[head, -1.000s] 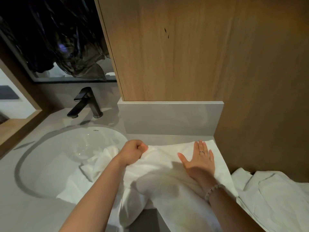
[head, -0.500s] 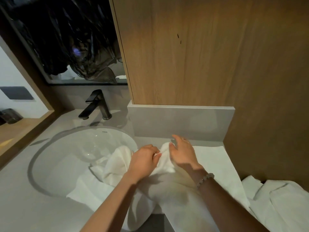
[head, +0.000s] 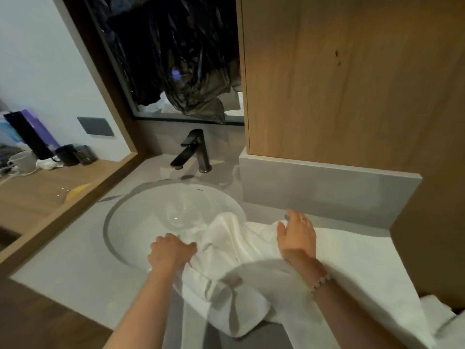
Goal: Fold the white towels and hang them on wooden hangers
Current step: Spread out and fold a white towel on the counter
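A white towel (head: 352,268) lies spread over the grey counter to the right of the sink, and its bunched left part (head: 226,238) spills into the basin. My left hand (head: 171,253) is closed on the towel's crumpled left end at the sink's near rim. My right hand (head: 298,235) rests on the towel near its far edge, fingers apart and curved over the cloth. A bead bracelet is on the right wrist. More white cloth (head: 437,321) shows at the lower right. I see no wooden hanger.
A round white sink (head: 141,222) is set in the grey counter (head: 75,258), with a dark faucet (head: 193,152) behind it. A wooden cabinet panel (head: 352,84) and grey backsplash (head: 314,190) stand behind the towel. Left is a wooden shelf (head: 37,197) with cups and boxes.
My left hand has moved left and toward me along the sink rim, still gripping the towel. My right hand has moved right, apart from the left. The view has turned left.
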Available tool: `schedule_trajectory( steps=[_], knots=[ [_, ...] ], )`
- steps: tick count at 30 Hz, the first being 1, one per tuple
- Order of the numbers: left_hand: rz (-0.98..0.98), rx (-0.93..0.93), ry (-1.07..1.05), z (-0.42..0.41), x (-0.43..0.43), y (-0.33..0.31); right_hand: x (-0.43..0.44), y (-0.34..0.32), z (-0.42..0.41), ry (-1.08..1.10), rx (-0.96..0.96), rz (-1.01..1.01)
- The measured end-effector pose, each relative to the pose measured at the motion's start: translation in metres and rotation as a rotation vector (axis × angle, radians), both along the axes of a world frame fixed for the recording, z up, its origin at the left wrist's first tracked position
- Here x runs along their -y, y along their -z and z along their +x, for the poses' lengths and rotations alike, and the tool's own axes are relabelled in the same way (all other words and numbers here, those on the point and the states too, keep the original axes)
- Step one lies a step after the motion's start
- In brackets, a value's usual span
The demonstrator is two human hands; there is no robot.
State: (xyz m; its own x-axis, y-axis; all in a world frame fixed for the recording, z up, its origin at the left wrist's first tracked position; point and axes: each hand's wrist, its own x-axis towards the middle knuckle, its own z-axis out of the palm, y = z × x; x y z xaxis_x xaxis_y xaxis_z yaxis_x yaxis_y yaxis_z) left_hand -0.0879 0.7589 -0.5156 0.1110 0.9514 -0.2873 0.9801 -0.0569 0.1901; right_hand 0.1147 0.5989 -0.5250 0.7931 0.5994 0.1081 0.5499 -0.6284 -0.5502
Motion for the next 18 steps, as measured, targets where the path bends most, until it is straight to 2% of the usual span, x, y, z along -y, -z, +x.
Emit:
schedule_trajectory(
  steps=[3, 5, 7, 9, 13, 16, 18],
  knots=[
    [0.003, -0.029, -0.012, -0.003, 0.005, 0.003, -0.016, -0.031, -0.027, -0.17, 0.038, 0.142],
    [-0.007, 0.042, 0.002, -0.006, 0.005, 0.003, -0.028, -0.046, -0.046, -0.365, 0.029, 0.072],
    [-0.005, 0.172, -0.022, -0.014, 0.004, 0.001, -0.038, -0.05, -0.058, -0.471, -0.023, -0.041],
    [0.017, 0.276, -0.036, -0.021, 0.003, -0.005, -0.044, -0.047, -0.061, -0.471, -0.094, -0.064],
    [0.148, 0.452, -0.088, -0.04, -0.009, -0.023, -0.047, -0.054, -0.051, -0.397, -0.247, 0.061],
    [0.313, 0.653, -0.254, -0.062, -0.024, -0.037, -0.045, -0.071, -0.044, -0.437, -0.334, 0.112],
    [0.407, 0.72, -0.364, -0.083, -0.036, -0.045, -0.042, -0.079, -0.045, -0.487, -0.369, 0.117]
  ],
)
